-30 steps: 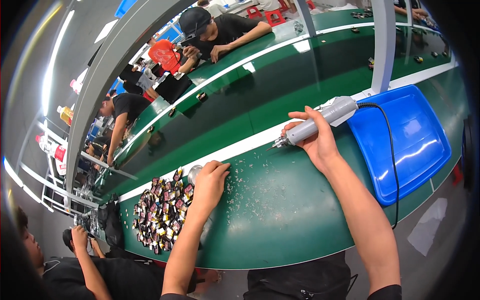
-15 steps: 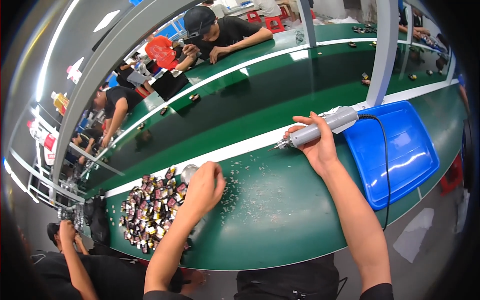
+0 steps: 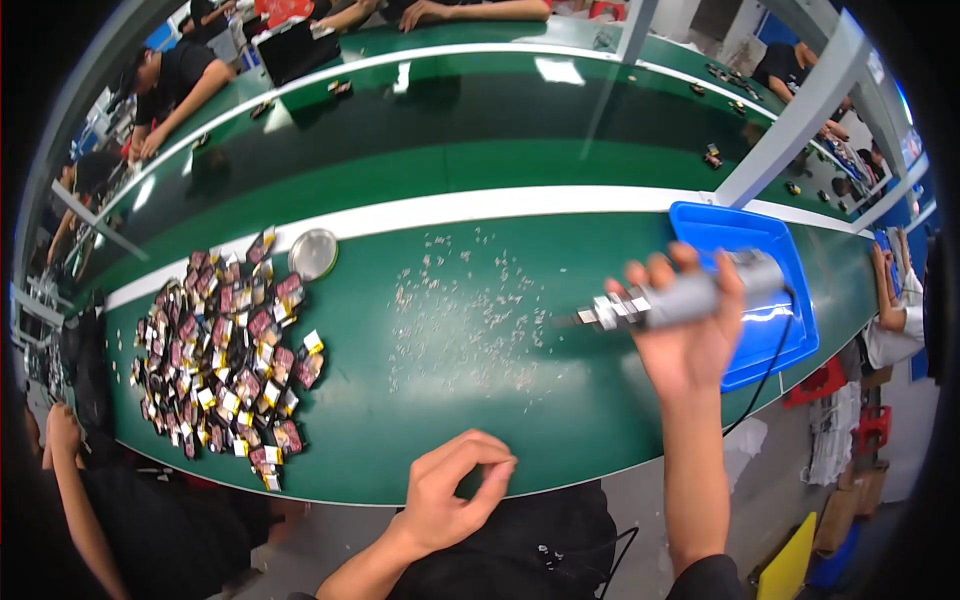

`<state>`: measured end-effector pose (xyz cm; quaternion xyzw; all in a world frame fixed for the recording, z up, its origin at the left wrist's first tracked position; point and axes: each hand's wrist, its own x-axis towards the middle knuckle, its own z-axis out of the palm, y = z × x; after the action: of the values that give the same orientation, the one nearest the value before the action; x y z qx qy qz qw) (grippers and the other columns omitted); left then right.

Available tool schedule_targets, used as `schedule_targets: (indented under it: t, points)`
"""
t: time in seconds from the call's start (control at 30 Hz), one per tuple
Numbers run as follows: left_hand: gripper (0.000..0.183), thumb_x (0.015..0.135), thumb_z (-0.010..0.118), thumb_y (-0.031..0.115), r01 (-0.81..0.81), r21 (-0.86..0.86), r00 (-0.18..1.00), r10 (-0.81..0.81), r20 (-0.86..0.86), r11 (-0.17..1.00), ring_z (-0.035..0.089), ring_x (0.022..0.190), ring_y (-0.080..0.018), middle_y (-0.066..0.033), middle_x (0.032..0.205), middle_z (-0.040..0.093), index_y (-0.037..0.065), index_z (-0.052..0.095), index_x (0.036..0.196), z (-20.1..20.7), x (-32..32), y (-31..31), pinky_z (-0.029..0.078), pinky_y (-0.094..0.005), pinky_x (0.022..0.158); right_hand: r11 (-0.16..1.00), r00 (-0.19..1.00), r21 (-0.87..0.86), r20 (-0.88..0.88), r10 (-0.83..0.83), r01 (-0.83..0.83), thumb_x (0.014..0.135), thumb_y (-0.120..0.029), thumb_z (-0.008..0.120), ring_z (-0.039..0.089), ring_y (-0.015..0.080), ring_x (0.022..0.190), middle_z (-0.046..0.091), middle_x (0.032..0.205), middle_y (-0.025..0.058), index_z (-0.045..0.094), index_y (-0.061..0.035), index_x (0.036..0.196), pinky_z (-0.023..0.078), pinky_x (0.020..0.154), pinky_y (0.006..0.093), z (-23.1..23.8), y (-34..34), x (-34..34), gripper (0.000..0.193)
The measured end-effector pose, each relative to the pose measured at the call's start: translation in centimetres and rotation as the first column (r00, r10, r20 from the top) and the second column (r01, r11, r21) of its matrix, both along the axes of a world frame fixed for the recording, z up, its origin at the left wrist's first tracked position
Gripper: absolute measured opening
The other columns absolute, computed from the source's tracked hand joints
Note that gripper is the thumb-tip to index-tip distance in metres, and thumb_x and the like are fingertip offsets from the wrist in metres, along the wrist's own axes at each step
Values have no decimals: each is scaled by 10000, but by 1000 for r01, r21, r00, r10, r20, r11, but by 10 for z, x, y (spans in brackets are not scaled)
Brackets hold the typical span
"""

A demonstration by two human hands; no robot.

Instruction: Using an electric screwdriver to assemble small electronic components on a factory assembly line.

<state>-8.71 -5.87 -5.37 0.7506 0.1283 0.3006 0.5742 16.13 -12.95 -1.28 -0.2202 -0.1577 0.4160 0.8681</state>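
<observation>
My right hand [image 3: 690,345] is wrapped round a grey electric screwdriver [image 3: 690,300], held above the table with its tip pointing left and smeared by motion. Left of that tip, many tiny pale pieces [image 3: 465,310] lie scattered over the green tabletop [image 3: 360,430]. At the table's front edge my left hand [image 3: 455,490] is closed, thumb and forefinger pinched together; anything between the fingertips is too small to make out. A heap of small black modules with yellow and white parts [image 3: 220,350] covers the left side. Beside it stands a round metal dish [image 3: 313,254].
Behind the screwdriver lies a blue tray [image 3: 775,225], crossed by the tool's black cord [image 3: 765,390]. A white rail [image 3: 450,205] separates my table from a dark green belt [image 3: 430,130] carrying a few modules. A grey post [image 3: 790,120] rises behind the tray. Other people sit around.
My left hand has moved from beside the heap to the table's front edge. The screwdriver, still in my right hand, now lies over the tray's left part. The whole view has shifted downward.
</observation>
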Motion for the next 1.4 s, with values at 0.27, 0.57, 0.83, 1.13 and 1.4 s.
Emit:
schedule_targets:
  t: [0.27, 0.57, 0.83, 1.13, 1.4]
  points:
    - [60, 849, 602, -110, 281, -590, 958, -187, 216, 757, 577, 811, -149, -136, 924, 599, -62, 584, 881, -7, 20, -18, 479, -254, 708, 935, 990, 326, -72, -124, 141, 971, -382, 450, 529, 215, 746, 510, 690, 37, 509, -100, 1043, 424, 846, 444, -16, -76, -83, 297]
    - [200, 978, 492, 89, 474, -634, 880, -350, 320, 611, 587, 760, -207, -196, 901, 602, -85, 577, 926, -15, 18, -26, 500, -323, 685, 879, 937, 348, -243, -251, 325, 988, -313, 415, 468, 128, 557, 425, 555, -8, 529, -116, 1021, 414, 716, 325, -28, -86, -118, 229]
    - [231, 978, 510, 121, 484, -603, 875, -375, 307, 634, 587, 743, -208, -186, 847, 612, -78, 585, 887, -18, 16, -30, 492, -311, 663, 853, 886, 257, -230, -403, 455, 983, -262, 456, 409, 104, 491, 373, 504, -12, 499, -77, 928, 412, 647, 291, -29, -90, -120, 198]
    - [182, 949, 539, 73, 420, -579, 896, -419, 143, 699, 569, 675, -179, -128, 798, 618, -51, 599, 829, -15, 15, -28, 467, -276, 615, 878, 912, 246, -103, -398, 411, 972, -284, 400, 429, 132, 487, 409, 522, -4, 490, -100, 938, 434, 630, 340, -35, -101, -116, 207]
    - [40, 830, 600, -50, 337, -2, 939, -336, -70, 942, 589, 654, -276, -136, 746, 594, -36, 581, 798, 3, 24, -33, 474, -337, 601, 883, 910, 220, -80, -407, 414, 955, -239, 426, 389, 122, 466, 375, 499, -10, 451, -86, 920, 413, 592, 331, -27, -108, -111, 159]
